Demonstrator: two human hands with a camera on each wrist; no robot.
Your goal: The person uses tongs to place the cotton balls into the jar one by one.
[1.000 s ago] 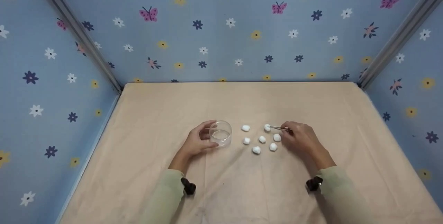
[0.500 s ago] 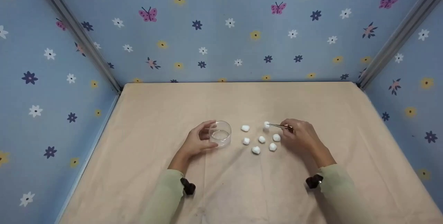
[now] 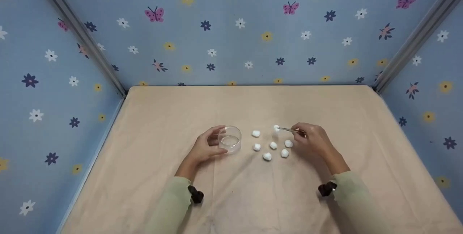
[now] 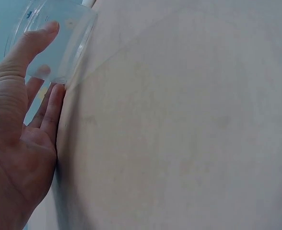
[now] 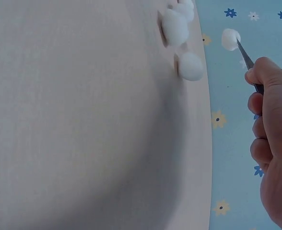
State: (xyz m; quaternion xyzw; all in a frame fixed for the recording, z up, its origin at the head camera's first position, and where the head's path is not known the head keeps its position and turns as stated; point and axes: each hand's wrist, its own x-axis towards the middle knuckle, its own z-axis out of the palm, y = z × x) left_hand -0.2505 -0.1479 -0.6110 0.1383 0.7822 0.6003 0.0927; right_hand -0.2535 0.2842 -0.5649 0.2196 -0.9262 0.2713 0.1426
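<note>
My left hand (image 3: 206,146) holds a clear round container (image 3: 231,141) from its left side, thumb at the near side and fingers round the far side. The container stands upright on the cloth; in the left wrist view the thumb lies across its wall. My right hand (image 3: 314,140) grips metal tweezers (image 3: 291,130) pointing left. A white cotton ball (image 3: 276,128) is pinched in the tips, raised off the table, as the right wrist view also shows with the cotton ball (image 5: 230,39) against the patterned wall. Several more cotton balls (image 3: 273,145) lie loose between the hands.
A beige cloth (image 3: 162,111) covers the table. Blue patterned walls (image 3: 231,38) rise at the back and both sides, with grey metal posts (image 3: 83,35) in the corners. Small black devices (image 3: 195,194) sit at both wrists.
The tweezers have lifted the cotton ball off the table and carried it slightly away and to the left. My left hand and the container have stayed in place.
</note>
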